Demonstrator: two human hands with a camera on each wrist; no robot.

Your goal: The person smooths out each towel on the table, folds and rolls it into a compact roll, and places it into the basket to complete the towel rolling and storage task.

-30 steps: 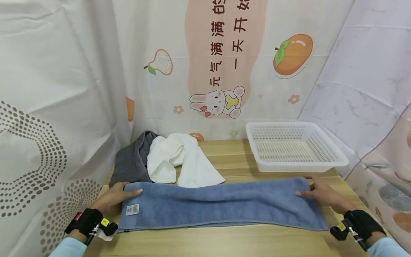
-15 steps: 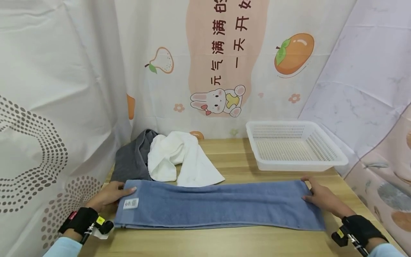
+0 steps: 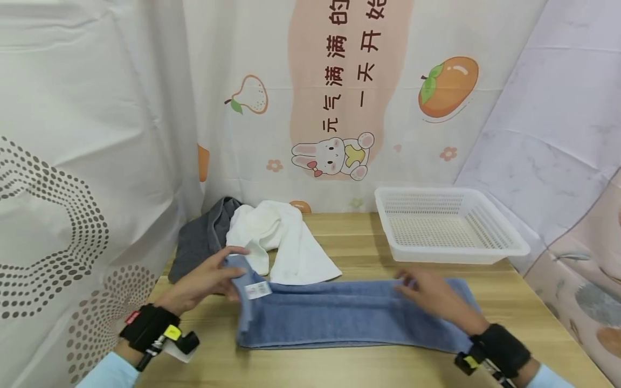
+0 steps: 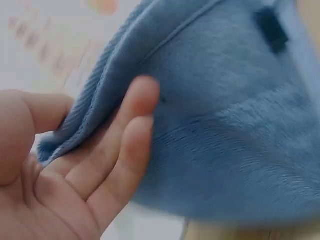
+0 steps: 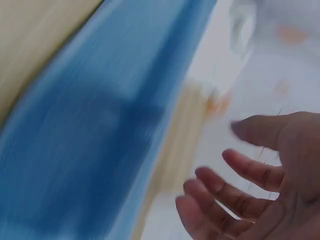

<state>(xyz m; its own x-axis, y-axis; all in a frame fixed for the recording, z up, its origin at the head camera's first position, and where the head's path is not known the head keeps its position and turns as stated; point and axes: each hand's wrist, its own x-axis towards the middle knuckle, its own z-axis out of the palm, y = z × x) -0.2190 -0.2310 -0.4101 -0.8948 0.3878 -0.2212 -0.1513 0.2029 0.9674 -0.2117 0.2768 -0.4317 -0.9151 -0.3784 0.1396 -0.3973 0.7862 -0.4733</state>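
A blue towel (image 3: 339,315), folded into a long strip, lies across the wooden table. My left hand (image 3: 211,280) pinches its left end between thumb and fingers and lifts that end off the table. The white label (image 3: 258,290) on the towel tilts up with it. In the left wrist view, the thumb is on one side of the layered towel edge (image 4: 95,95) and the fingers on the other. My right hand (image 3: 434,296) hovers over the right part of the strip, blurred by motion. The right wrist view shows its fingers (image 5: 235,192) loosely bent with nothing between them.
Behind the strip on the left lie a crumpled white towel (image 3: 296,253) and a dark grey towel (image 3: 196,245). A white plastic basket (image 3: 448,256) stands at the back right. Printed curtains (image 3: 223,48) hang around the table (image 3: 349,231).
My left hand has raised the blue towel's left end and carried it to the right. My right hand has let go of the right end and moved left over the strip.
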